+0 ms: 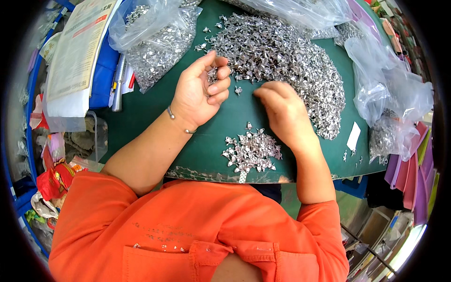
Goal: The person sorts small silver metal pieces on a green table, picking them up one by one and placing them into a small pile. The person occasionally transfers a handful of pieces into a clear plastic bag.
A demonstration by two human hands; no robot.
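Note:
My left hand [196, 91], with a metal bangle [171, 113] on its wrist, is cupped palm up with its fingers curled. A few small silver metal parts [212, 74] show in its palm. My right hand [285, 114] is closed with the back up, just right of it, its fingertips pressed together; anything inside is hidden. Beyond both hands spreads a large heap of similar silver metal parts [282, 51]. A smaller pile [252, 150] lies between my forearms near the table's front edge. One loose part [238, 90] sits between the hands.
The green table [206, 145] has a worn front edge. Clear plastic bags of metal parts stand at the back left [162, 51] and right [390, 136]. A blue bin [104, 75] with a printed sheet [80, 56] stands at the left. A white tag [353, 136] lies at the right.

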